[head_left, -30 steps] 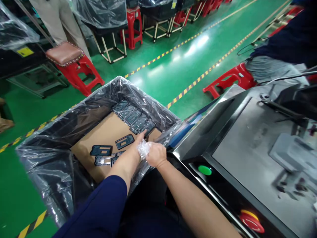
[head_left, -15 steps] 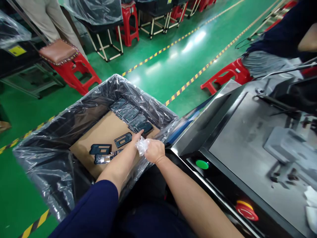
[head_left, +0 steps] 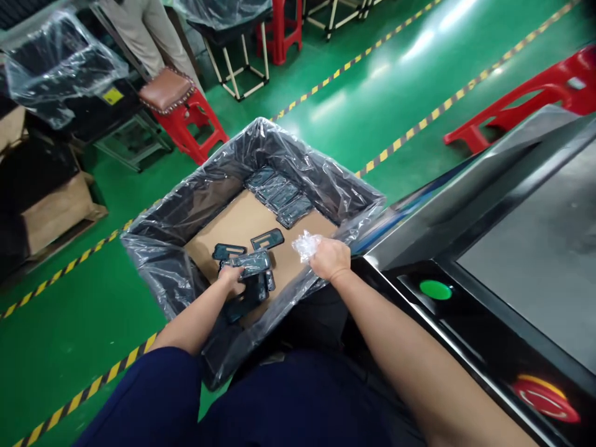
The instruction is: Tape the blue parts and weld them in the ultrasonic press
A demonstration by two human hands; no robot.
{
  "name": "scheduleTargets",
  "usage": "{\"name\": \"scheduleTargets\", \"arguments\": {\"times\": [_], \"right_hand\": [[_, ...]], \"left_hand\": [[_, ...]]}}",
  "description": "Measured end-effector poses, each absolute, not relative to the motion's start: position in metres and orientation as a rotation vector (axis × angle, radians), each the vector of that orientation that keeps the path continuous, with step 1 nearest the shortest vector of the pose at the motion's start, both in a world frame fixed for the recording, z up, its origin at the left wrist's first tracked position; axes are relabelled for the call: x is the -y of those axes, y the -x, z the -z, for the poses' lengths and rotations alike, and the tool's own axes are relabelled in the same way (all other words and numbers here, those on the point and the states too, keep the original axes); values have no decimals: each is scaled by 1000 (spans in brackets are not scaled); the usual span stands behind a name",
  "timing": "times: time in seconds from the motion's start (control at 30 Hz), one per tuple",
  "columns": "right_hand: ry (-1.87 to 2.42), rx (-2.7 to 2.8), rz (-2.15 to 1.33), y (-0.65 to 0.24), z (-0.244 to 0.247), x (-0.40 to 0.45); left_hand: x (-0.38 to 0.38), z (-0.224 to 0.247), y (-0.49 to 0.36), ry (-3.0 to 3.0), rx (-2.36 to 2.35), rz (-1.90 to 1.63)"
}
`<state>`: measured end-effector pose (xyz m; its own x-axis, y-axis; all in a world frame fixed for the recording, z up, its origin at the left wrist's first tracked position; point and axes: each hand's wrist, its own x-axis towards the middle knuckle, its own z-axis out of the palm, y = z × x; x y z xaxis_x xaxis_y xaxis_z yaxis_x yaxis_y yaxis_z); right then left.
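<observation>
My left hand (head_left: 231,277) reaches into the lined box (head_left: 161,273), its thumb and fingers closed on the end of a dark flat rectangular plastic part (head_left: 255,263) with a glossy, film-like surface. Beneath and beside that part lie other dark parts (head_left: 246,299), some partly hidden by it. Two parts with cut-out slots rest nearby, one slotted part (head_left: 267,239) to the right and another slotted part (head_left: 228,251) behind my hand. Over the box's right side, my right hand (head_left: 331,259) is a fist around crumpled clear plastic (head_left: 306,246).
Several glossy dark parts (head_left: 279,194) line the box's far side on brown cardboard (head_left: 249,214). At right stands a machine with a green button (head_left: 436,289) and a red emergency stop (head_left: 546,398). Red stools (head_left: 195,127) and a person's legs (head_left: 149,37) are beyond.
My left hand has moved from the end of the far row to the box's near left, now with a dark part in it. My right hand keeps the crumpled plastic. The view has swung left.
</observation>
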<state>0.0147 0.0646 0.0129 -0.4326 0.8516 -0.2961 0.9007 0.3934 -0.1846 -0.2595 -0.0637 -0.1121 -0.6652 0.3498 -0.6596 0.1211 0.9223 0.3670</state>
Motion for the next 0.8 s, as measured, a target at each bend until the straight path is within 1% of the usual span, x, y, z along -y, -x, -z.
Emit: {"name": "scheduleTargets", "arguments": {"times": [0.13, 0.3, 0.53, 0.8], "right_hand": [[-1594, -2527, 426, -14, -9, -64], [-1598, -2490, 413, -12, -12, -64], [-1607, -2444, 423, -10, -17, -64], [-1619, -2448, 452, -11, -17, -64]], "left_hand": [[62, 103, 250, -724, -2483, -200], [25, 109, 220, -1184, -2381, -58], [-17, 144, 195, -1169, -2378, 260], [-5, 153, 194, -1172, -2443, 372]]}}
